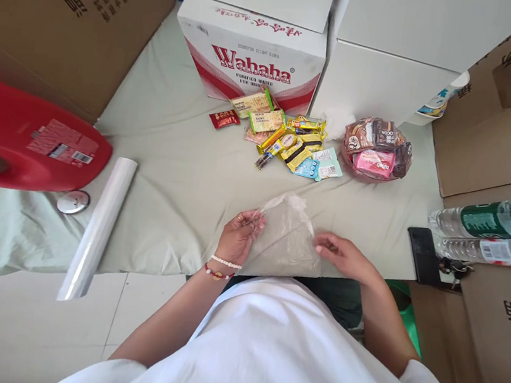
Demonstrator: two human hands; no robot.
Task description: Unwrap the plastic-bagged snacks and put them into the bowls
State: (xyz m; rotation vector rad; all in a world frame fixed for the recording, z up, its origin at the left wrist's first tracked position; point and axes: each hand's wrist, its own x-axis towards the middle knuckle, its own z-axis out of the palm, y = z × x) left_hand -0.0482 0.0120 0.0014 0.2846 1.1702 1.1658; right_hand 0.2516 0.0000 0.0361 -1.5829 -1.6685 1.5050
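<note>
A clear plastic bag [288,236] lies on the cloth-covered table just in front of me, its open mouth facing away from me. My left hand [240,233] grips the bag's left edge, thumb and fingers closed on the film. At the right edge, my right hand [341,253] has its fingers bent together against the film. Beyond the bag is a loose pile of wrapped snacks [296,153], with yellow, green and pale blue packets. Right of the pile sits a filled round bag of snacks [376,150] in brown and pink wrappers.
A Wahaha water carton [253,61] and white boxes [385,77] stand behind the snacks. On the left are a red jug [33,139], a round lid [73,201] and a roll of clear film [99,228]. A phone [423,255], keys [457,267] and plastic bottles [489,220] lie right.
</note>
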